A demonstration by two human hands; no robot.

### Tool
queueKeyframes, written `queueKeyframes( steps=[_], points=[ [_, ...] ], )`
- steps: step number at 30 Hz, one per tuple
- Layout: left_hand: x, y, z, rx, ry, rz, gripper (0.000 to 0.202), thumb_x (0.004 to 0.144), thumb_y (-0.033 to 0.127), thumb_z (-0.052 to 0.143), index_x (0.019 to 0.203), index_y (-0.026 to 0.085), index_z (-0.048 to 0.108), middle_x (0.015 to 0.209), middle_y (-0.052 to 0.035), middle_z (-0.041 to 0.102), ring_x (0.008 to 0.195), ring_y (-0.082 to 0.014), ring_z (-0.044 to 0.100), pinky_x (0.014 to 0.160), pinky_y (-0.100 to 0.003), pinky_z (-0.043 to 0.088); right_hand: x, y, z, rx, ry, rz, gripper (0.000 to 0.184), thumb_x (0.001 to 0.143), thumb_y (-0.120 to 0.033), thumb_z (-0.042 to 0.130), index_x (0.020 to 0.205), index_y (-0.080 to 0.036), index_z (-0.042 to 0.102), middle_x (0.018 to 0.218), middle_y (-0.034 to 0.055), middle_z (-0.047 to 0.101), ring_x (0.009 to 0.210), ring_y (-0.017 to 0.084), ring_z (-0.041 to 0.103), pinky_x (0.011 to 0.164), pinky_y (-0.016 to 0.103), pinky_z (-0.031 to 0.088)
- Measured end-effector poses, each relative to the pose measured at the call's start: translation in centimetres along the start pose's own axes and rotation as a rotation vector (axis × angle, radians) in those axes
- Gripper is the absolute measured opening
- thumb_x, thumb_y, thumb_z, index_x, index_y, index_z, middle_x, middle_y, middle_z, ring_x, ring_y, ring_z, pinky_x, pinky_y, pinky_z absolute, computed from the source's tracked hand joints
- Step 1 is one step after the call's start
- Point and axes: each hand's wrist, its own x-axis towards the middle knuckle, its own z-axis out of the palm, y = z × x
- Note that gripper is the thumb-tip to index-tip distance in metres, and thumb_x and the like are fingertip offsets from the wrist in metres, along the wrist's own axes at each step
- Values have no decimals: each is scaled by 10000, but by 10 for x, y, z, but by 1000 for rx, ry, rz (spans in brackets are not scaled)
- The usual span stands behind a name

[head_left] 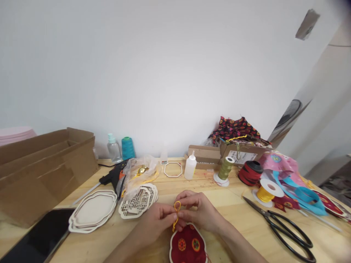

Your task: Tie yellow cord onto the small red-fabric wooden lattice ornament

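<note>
My left hand (157,219) and my right hand (199,211) meet at the table's front middle, both pinching a thin yellow cord (176,212) that forms a small loop between the fingertips. The cord runs down to the top of a red fabric-covered ornament (188,245) with flower dots and a pale rim, lying flat on the wooden table (236,204) just below my hands. Both hands have their fingers closed on the cord.
Left: stacked wooden frames (93,211), lattice cut-outs (139,201), a glue gun (115,177), a cardboard box (46,168), a dark tablet (38,239). Behind: glue bottle (190,166), green spool (225,168), red ribbon roll (250,172). Right: yellow spool (266,190), black scissors (285,228), fabric scraps.
</note>
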Motion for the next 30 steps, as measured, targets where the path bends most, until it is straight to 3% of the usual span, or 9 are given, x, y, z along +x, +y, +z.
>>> queueKeyframes(
  steps=[5,12,16,20,30],
  points=[
    [0,3,-4,7,-47,-28,220,707,222,493,674,135,692,620,-41,674,602,-171,564,605,-247,404,-1,0,-2,3,2,-25,132,608,-256,661,707,-169,672,819,38,542,660,117,536,574,238,447],
    [-1,1,-5,-4,-69,-25,207,712,176,493,664,121,687,613,-22,664,591,-144,552,593,-232,396,1,-1,1,184,-9,71,115,555,-240,697,611,-149,656,767,5,497,525,69,512,479,203,425],
    [1,-1,-1,-202,-22,30,180,720,189,524,801,119,668,659,-34,664,641,-140,556,632,-232,398,2,5,4,546,19,99,151,561,-238,699,615,-130,609,727,-11,483,463,84,529,475,255,453],
    [6,-6,4,-373,55,81,244,670,168,603,914,156,619,759,-49,674,715,-162,580,725,-290,409,3,8,6,663,102,146,128,597,-187,683,628,-115,582,570,-29,495,483,88,524,506,232,445],
    [6,-8,8,-320,276,16,136,660,242,612,644,115,656,525,20,609,506,-80,502,509,-170,369,4,9,11,658,105,121,128,576,-179,693,629,-122,592,687,-26,493,510,95,546,541,234,434]
  ],
)
